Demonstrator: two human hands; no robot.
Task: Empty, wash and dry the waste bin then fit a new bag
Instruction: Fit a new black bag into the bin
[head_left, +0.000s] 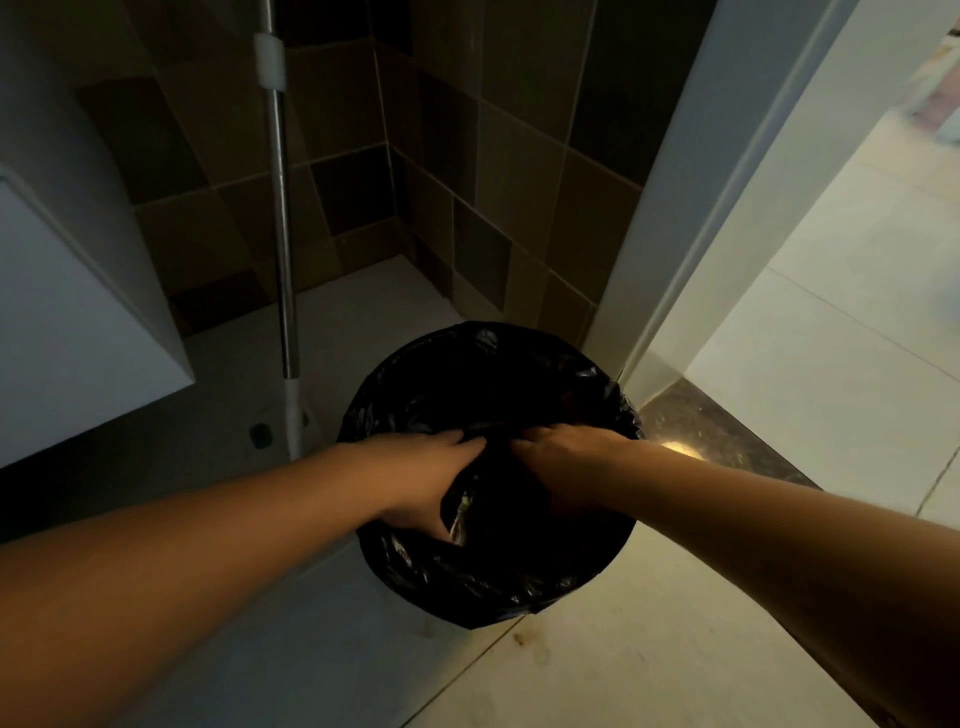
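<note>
A round waste bin (441, 577) stands on the floor in the middle of the head view, wrapped by a glossy black bag (467, 374) folded over its rim. My left hand (431, 478) and my right hand (561, 457) reach down into the bin's mouth, close together. Both are closed on bunched folds of the black bag near its centre. A small light scrap shows in the bag by my left thumb. The bin's own wall is hidden under the plastic.
A metal mop handle (283, 218) leans upright just left of the bin. A white cabinet (67, 322) juts out at the left. Dark tiled walls (493, 171) meet behind. A white door frame (691, 218) and dark threshold (727, 441) lie to the right.
</note>
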